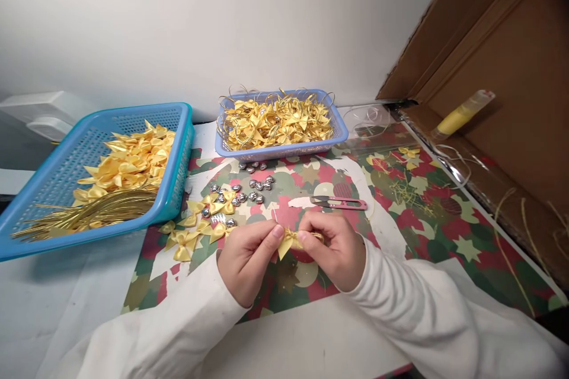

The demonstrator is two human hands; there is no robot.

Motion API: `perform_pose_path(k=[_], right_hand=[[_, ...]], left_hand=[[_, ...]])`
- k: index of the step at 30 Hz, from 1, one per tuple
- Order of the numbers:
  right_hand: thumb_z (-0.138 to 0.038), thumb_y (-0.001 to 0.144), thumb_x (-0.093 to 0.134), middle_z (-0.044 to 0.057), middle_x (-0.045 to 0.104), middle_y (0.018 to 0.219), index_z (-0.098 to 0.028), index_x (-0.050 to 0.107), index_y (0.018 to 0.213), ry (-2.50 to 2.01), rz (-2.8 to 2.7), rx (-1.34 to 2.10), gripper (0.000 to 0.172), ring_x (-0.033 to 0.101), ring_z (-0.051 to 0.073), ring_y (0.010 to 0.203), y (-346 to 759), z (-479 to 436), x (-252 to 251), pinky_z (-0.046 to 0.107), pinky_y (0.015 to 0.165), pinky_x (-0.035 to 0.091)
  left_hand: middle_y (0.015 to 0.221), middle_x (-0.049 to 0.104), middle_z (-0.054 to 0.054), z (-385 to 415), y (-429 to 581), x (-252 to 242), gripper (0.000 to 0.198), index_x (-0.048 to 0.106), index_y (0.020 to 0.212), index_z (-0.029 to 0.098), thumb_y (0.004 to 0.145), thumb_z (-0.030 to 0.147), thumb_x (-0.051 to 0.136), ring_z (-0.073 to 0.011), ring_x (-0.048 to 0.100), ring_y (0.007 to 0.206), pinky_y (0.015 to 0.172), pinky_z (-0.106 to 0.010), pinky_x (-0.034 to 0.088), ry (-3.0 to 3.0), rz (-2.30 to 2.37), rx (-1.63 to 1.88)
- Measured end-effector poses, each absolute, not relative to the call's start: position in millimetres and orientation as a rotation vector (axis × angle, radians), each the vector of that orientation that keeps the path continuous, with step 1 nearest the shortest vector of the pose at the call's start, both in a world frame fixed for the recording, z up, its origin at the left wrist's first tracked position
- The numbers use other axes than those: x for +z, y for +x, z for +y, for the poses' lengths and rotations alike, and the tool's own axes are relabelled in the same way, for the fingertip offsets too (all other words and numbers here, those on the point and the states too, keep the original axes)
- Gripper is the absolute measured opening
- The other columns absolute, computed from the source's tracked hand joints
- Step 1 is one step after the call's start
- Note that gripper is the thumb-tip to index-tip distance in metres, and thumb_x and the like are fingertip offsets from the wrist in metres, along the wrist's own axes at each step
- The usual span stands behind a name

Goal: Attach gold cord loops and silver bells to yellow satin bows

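From the head view, I see a gold bow (287, 244) pinched between both hands, over the middle of the patterned sheet (293, 299), towards its near edge. The left hand (249, 251) has thumb and forefinger closed at the bow's left side; the right hand (335, 249) pinches its right side, fingers curled in. I make out snips (342, 203) just beyond, silver bells (262, 185) nearer the sheet's far edge, and loose bows (183, 240) by its left edge. Red marking on the yellow tube (462, 115) is too small to read.
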State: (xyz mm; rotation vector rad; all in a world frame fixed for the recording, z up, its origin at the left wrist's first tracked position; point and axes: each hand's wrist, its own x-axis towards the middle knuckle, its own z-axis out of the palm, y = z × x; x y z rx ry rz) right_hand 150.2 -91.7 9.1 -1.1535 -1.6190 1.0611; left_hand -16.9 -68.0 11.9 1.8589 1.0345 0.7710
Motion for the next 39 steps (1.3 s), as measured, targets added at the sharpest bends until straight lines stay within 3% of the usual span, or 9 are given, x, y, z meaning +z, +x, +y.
perform_pose_path(k=[9, 12, 15, 21, 29, 39], right_hand=[[-0.019, 0.076, 0.048, -0.006, 0.036, 0.052, -0.020, 0.038, 0.060, -1.115, -1.648, 0.883, 0.019, 0.032, 0.008, 0.045, 147.9, -94.4, 3.8, 0.022, 0.043, 0.027], [-0.017, 0.079, 0.045, -0.005, 0.038, 0.054, -0.021, 0.037, 0.061, -1.093, -1.728, 0.725, 0.020, 0.034, 0.009, 0.047, 146.8, -94.5, 3.8, 0.022, 0.045, 0.029], [-0.013, 0.080, 0.041, -0.004, 0.038, 0.055, -0.021, 0.035, 0.062, -1.037, -1.818, 0.534, 0.022, 0.036, 0.011, 0.051, 146.2, -93.7, 4.9, 0.024, 0.049, 0.032], [-0.009, 0.079, 0.039, -0.001, 0.041, 0.054, -0.022, 0.036, 0.062, -0.992, -1.941, 0.312, 0.021, 0.035, 0.014, 0.053, 146.4, -92.5, 4.6, 0.029, 0.052, 0.032], [-0.007, 0.076, 0.040, -0.002, 0.036, 0.055, -0.023, 0.031, 0.063, -0.967, -2.004, 0.284, 0.023, 0.030, 0.014, 0.053, 144.8, -92.0, 1.2, 0.029, 0.052, 0.029], [-0.007, 0.074, 0.040, -0.002, 0.035, 0.056, -0.022, 0.029, 0.064, -0.945, -1.990, 0.383, 0.021, 0.031, 0.014, 0.055, 145.6, -92.0, -0.8, 0.029, 0.053, 0.029]], left_hand=[[0.051, 0.035, 0.004, -75.8, -12.9, 9.9, 0.035, 0.037, 0.057, 0.020, 0.091, 0.024, 0.038, -0.0100, 0.035, 0.047, 0.046, -0.024, 0.029, 1.924, 1.106, 0.847], [0.057, 0.039, 0.003, -76.6, -14.6, 14.9, 0.019, 0.041, 0.066, 0.021, 0.083, 0.019, 0.048, -0.0118, 0.037, 0.051, 0.049, -0.025, 0.033, 2.068, 1.105, 1.019], [0.060, 0.043, 0.002, -77.0, -16.8, 20.2, 0.015, 0.044, 0.070, 0.022, 0.074, 0.012, 0.055, -0.0141, 0.040, 0.054, 0.050, -0.027, 0.034, 2.284, 1.027, 1.145], [0.058, 0.049, -0.001, -74.0, -19.8, 27.3, 0.006, 0.054, 0.072, 0.018, 0.075, 0.014, 0.056, -0.0141, 0.040, 0.051, 0.049, -0.028, 0.031, 2.618, 0.985, 0.981], [0.056, 0.047, 0.000, -68.3, -21.9, 27.0, 0.014, 0.052, 0.067, 0.018, 0.080, 0.016, 0.048, -0.0138, 0.036, 0.051, 0.051, -0.029, 0.027, 2.746, 0.913, 0.795], [0.057, 0.047, 0.001, -67.6, -21.5, 23.1, 0.022, 0.048, 0.064, 0.018, 0.084, 0.014, 0.040, -0.0124, 0.038, 0.053, 0.052, -0.026, 0.029, 2.390, 0.939, 0.769]])
